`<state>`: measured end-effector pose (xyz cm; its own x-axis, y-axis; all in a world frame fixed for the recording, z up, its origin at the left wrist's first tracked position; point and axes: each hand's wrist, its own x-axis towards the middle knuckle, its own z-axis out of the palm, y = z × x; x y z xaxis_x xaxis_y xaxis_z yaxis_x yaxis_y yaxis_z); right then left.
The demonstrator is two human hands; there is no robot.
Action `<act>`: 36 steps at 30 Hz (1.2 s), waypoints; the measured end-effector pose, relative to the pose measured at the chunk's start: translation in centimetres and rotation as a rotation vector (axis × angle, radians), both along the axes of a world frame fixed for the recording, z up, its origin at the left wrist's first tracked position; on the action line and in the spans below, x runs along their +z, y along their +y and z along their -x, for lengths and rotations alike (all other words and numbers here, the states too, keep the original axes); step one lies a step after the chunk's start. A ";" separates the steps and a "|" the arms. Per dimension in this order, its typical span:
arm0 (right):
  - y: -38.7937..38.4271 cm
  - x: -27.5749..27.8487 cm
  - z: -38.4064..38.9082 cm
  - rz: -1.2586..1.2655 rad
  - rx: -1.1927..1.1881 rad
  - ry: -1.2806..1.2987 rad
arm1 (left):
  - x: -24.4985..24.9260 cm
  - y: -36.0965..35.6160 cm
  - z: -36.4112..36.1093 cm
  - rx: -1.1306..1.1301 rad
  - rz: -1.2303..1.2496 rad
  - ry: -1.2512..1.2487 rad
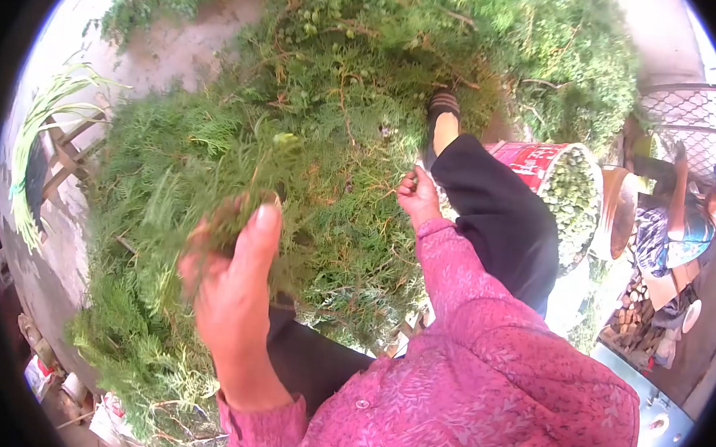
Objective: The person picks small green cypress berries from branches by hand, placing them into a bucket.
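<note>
My left hand (241, 298) is raised in front of me, blurred by motion, its fingers wrapped round a leafy evergreen sprig (256, 157). The sprig's feathery green tip points up and away. Closer to my right knee, my right hand (418, 196) is closed in a fist, and what it holds, if anything, is hidden. Beneath and beyond both hands spreads a thick heap of cut evergreen branches (355, 126), some with small round green cones. A red and white bucket (527, 161) stands beside my right leg, filled with small green cones (572, 194).
A brown pot-like container (615, 213) stands right of the bucket. Another person (682, 216) is at far right, near a wire mesh fence (695, 128) and stacked firewood (633, 307). Long green stalks (29, 158) hang over a wooden rack (63, 155) at left.
</note>
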<state>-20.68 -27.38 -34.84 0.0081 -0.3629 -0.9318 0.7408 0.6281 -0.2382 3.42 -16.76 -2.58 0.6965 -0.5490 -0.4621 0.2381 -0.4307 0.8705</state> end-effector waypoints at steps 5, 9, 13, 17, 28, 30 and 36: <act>-0.1 12.8 -5.0 0.178 0.226 -0.614 | -0.6 0.9 -0.8 -0.079 0.054 -0.069; -1.1 23.9 -2.4 0.496 0.366 -0.550 | -2.2 0.9 -0.3 -0.109 0.136 0.085; -0.5 32.4 3.5 0.803 0.337 -0.404 | -2.2 0.3 1.9 -0.196 0.248 0.215; 3.8 33.5 4.1 0.715 0.550 -0.209 | 0.1 0.0 5.5 -0.324 0.280 0.392; 7.8 33.5 -0.2 1.012 0.896 0.499 | 1.0 -1.1 8.0 -0.891 0.185 0.402; 7.7 32.8 -0.2 1.180 0.971 0.695 | -0.3 -1.1 7.8 -0.843 0.216 0.374; 3.9 29.5 4.1 1.302 0.967 1.837 | 0.6 -0.2 7.0 -0.758 0.142 0.298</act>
<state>-24.79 -23.52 -5.31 0.2454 -0.8889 0.3868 -0.8269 -0.4002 -0.3950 -3.61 -16.93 -1.96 -0.0274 -0.8875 -0.4600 0.1568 -0.4583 0.8749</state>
